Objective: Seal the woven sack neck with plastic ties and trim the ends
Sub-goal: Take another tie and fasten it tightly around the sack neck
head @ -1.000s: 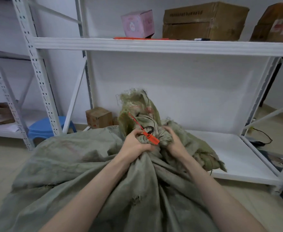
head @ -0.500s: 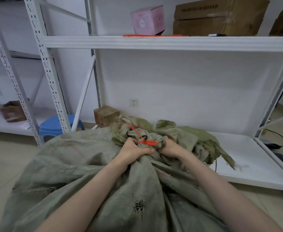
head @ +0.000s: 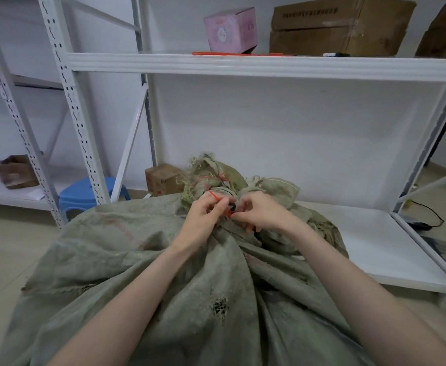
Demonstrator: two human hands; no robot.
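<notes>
A large grey-green woven sack [head: 142,260] lies in front of me, its gathered neck [head: 211,180] bunched up with frayed edges. A thin red plastic tie [head: 216,198] runs around the neck. My left hand [head: 203,215] pinches the strap of the tie. My right hand [head: 261,212] holds the tie's red locking end, fingertips touching the left hand's. The tie's lock is mostly hidden between the fingers. A small torn hole [head: 219,307] shows lower on the sack.
A white metal shelving rack [head: 243,66] stands right behind the sack; its low shelf [head: 369,241] lies at the right. Spare red ties [head: 237,53], a pink box [head: 231,30] and cardboard boxes [head: 340,26] sit on the upper shelf. A blue stool [head: 84,194] stands at the left.
The sack neck flopped down from upright, then rose a little. My right hand moved off the bunched fabric onto the tie's end; both hands now meet at the tie.
</notes>
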